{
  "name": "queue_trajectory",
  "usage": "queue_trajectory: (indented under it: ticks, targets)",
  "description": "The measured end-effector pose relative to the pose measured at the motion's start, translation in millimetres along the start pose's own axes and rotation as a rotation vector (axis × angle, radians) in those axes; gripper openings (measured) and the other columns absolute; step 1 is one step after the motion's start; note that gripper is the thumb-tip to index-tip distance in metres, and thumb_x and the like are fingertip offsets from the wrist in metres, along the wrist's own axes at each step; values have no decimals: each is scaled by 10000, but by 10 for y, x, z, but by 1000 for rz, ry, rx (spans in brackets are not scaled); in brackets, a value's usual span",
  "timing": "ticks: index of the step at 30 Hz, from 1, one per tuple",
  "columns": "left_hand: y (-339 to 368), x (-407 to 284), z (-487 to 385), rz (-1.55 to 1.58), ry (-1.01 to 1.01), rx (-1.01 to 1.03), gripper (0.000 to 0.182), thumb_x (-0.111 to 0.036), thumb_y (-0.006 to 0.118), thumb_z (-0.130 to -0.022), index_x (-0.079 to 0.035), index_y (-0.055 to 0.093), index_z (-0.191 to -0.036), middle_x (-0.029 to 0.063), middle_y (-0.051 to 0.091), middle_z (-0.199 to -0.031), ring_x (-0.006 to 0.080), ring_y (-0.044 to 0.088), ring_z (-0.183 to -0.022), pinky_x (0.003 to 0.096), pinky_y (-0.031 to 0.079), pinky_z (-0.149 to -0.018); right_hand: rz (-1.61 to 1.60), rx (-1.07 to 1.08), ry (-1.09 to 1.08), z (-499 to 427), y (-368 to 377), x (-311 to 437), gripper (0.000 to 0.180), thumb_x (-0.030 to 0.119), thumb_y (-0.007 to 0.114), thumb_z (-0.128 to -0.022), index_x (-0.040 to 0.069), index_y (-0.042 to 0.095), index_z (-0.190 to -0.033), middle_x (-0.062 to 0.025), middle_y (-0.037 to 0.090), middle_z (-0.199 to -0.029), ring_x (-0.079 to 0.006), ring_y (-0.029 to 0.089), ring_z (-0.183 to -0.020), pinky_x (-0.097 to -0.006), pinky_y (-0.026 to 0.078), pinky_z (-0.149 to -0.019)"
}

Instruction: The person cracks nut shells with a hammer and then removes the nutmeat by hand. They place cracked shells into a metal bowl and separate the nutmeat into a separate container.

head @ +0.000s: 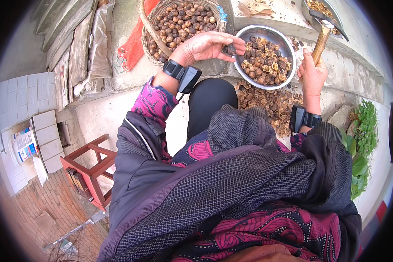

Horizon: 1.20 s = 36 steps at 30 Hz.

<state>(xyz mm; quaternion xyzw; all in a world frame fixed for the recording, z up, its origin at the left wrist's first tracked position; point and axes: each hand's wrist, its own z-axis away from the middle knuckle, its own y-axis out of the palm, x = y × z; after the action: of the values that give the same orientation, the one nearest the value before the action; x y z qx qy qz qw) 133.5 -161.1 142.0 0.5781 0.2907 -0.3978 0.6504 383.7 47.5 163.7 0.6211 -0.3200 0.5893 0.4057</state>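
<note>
Dark walnuts (229, 49) lie in the curled fingers of my left hand (209, 46), palm partly turned up. Its fingertips are at the left rim of a stainless steel bowl (260, 32). Cracked walnut shells and nut pieces (265, 62) fill much of that bowl. To the right of it, my right hand (312, 77) grips a hammer (321, 42) by its wooden handle. The hammer's dark metal head points away from me, near a second metal bowl (309, 18) of lighter nut pieces.
A wicker basket (146, 42) of whole walnuts stands at the upper left, beside an orange mesh bag (132, 54). Loose shells (268, 104) cover the ground below the bowl. There are wooden planks (80, 49), a red wooden stool (91, 172), a concrete ledge (353, 52) and green plants (363, 131).
</note>
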Motion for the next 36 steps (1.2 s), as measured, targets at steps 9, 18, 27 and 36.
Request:
queue_trajectory:
  ticks: [9,18,27,36]
  targets:
    - [-458,457,-765,-666,-369,-349,396,-233,630,-950,1,599,-1268,83,673,-1104,164,664,-945,285,580,-795,85,-56,12,126,-138,-82,167,142,679,-927,59,539,-886,49,438,-552,-40,364,-398,-225,310,-365]
    - [-769,1417,-1565,-1915,-245,51,242,-78,630,-761,-115,739,-974,100,689,-1053,310,616,-1062,402,505,-884,162,-63,46,-168,-260,-543,144,122,700,-905,30,589,-901,37,502,-568,-29,425,-402,-209,329,-354]
    - [-550,1232,-1496,-1874,-259,-50,187,-123,635,-786,-97,746,-935,126,689,-1008,309,636,-1012,400,511,-864,179,-57,25,-86,-218,-470,148,131,704,-904,45,586,-886,35,516,-585,-34,442,-419,-205,340,-369]
    - [-532,363,-650,-1233,-117,-306,510,-361,705,-860,4,637,-1210,157,708,-1084,241,674,-1009,358,513,-897,-19,-33,18,106,-60,-126,146,105,668,-924,14,556,-944,20,497,-613,-45,417,-424,-220,335,-366]
